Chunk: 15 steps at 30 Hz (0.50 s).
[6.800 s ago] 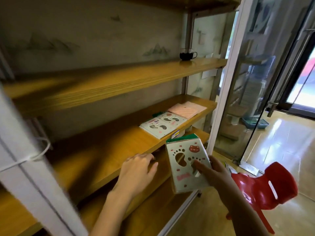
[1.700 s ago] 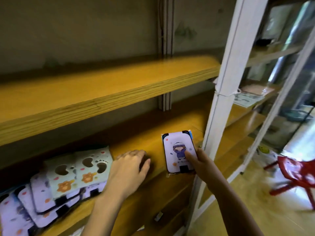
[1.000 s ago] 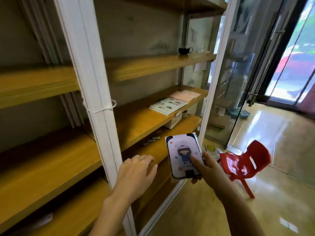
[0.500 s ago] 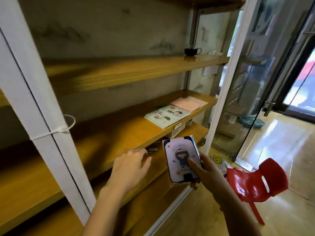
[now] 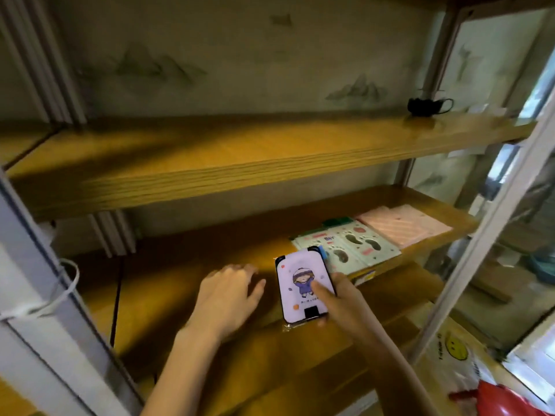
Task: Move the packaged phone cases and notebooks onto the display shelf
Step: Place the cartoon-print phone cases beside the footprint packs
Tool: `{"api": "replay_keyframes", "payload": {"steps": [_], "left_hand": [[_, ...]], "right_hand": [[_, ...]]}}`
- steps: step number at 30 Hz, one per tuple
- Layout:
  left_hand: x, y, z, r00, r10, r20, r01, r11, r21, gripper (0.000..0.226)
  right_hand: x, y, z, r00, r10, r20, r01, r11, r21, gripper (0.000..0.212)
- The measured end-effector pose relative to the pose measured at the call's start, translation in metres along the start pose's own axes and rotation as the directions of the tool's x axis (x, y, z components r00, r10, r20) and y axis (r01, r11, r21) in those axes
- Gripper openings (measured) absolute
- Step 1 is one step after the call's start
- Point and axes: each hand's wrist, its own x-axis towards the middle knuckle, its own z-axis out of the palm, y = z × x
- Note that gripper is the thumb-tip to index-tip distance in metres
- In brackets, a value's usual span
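Head view: a wooden display shelf (image 5: 180,283) is seen from above and in front, with a second wooden board (image 5: 240,157) over it. A packaged phone case (image 5: 301,285), pale lilac with a cartoon figure in a blue coat, is held in the right hand (image 5: 339,301); the thumb is pressed on its printed face and the other fingers are wrapped behind its right edge. The case is held face up over the near part of the shelf, its clear wrapper showing past the lower end; whether it touches the wood cannot be told. The left hand (image 5: 226,298) is spread flat, palm down, fingers loosely apart, nothing gripped in it, just left of the case and over the shelf surface. Farther right on the same shelf, pale green notebooks (image 5: 357,244) printed with paw and footprint shapes are laid flat, and pink packets (image 5: 402,223) are laid just beyond them at the far right. A small black cup (image 5: 420,107) is set on the upper board at far right. A white upright post (image 5: 45,310) with a white tie looped round it is seen at near left. A red chair (image 5: 504,400) is partly visible at the near right corner.
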Motion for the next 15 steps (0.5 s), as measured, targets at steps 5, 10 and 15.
{"api": "replay_keyframes", "payload": {"steps": [5, 10, 15], "left_hand": [[0.008, -0.008, 0.007, 0.982, -0.174, -0.073, 0.178, 0.983, 0.041, 0.038], [0.009, 0.005, 0.014, 0.936, -0.336, -0.102, 0.343, 0.937, 0.063, 0.036], [0.016, 0.029, 0.021, 0.884, -0.427, -0.188, 0.443, 0.895, 0.051, 0.036]], "right_hand": [[0.054, -0.014, 0.012, 0.995, -0.062, 0.072, 0.078, 0.965, -0.250, 0.028], [0.076, -0.021, 0.010, 0.979, -0.153, 0.134, 0.203, 0.704, -0.680, 0.047], [0.098, -0.015, -0.003, 0.944, -0.158, 0.291, 0.330, 0.495, -0.803, 0.056]]}}
